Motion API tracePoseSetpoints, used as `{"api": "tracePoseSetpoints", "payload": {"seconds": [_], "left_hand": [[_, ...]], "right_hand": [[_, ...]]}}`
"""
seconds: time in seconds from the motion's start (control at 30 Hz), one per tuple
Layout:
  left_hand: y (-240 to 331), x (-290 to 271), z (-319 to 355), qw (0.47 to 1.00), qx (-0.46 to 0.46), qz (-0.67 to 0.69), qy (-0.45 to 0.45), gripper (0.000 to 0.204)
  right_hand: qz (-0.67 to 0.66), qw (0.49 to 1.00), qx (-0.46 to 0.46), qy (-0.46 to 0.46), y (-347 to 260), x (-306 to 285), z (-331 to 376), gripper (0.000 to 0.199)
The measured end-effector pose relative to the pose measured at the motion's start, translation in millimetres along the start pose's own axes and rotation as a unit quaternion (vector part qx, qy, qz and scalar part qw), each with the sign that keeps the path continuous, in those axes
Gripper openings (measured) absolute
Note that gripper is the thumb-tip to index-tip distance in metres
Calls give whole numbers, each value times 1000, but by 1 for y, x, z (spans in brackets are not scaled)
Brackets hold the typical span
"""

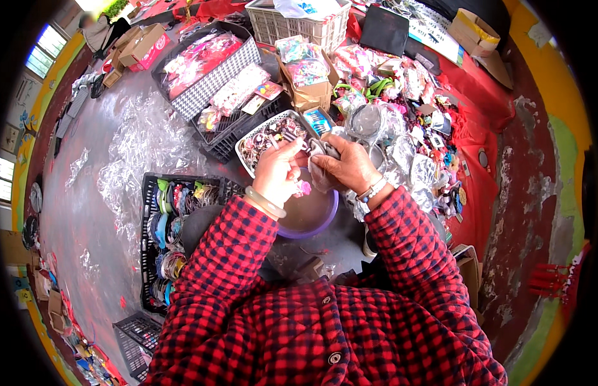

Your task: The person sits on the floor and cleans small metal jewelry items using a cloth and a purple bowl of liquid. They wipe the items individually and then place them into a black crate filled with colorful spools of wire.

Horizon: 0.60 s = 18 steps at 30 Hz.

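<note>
Both my hands are close together above a purple-rimmed basin holding murky liquid. My left hand is closed, its fingers curled round a small bright pink piece that pokes out below them; it looks like a hair accessory, but its exact kind is hidden. A crumpled greyish-white cloth is gripped in my right hand, and its upper end comes near my left fingertips. Just beyond my hands, a white basket is filled with many small dark and pink hair ties.
Left of my forearm stands a black crate of headbands. Farther off are a checked bin of packaged goods, a cardboard box and a pale crate. Clear plastic bags and loose accessories pile up on red sheeting at right.
</note>
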<state>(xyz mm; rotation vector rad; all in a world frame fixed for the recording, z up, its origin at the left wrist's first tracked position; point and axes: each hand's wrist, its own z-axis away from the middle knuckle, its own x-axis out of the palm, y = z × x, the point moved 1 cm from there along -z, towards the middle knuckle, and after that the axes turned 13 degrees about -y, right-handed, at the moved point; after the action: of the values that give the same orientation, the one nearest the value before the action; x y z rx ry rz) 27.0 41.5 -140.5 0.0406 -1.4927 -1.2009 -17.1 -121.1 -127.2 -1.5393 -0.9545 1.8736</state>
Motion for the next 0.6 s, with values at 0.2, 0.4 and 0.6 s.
{"api": "tracePoseSetpoints", "payload": {"seconds": [0.2,0.4,0.6], "left_hand": [[4,-18,-5,1000,0,12,-18,12],[15,-9,-3,997,-4,80,-10,13],[10,3,-1,994,-21,111,-14,22]], "right_hand": [[-172,976,-19,-134,8,-11,-3,36],[-176,970,-45,-160,3,-16,5,27],[-310,940,-13,-144,-2,-6,5,28]]}}
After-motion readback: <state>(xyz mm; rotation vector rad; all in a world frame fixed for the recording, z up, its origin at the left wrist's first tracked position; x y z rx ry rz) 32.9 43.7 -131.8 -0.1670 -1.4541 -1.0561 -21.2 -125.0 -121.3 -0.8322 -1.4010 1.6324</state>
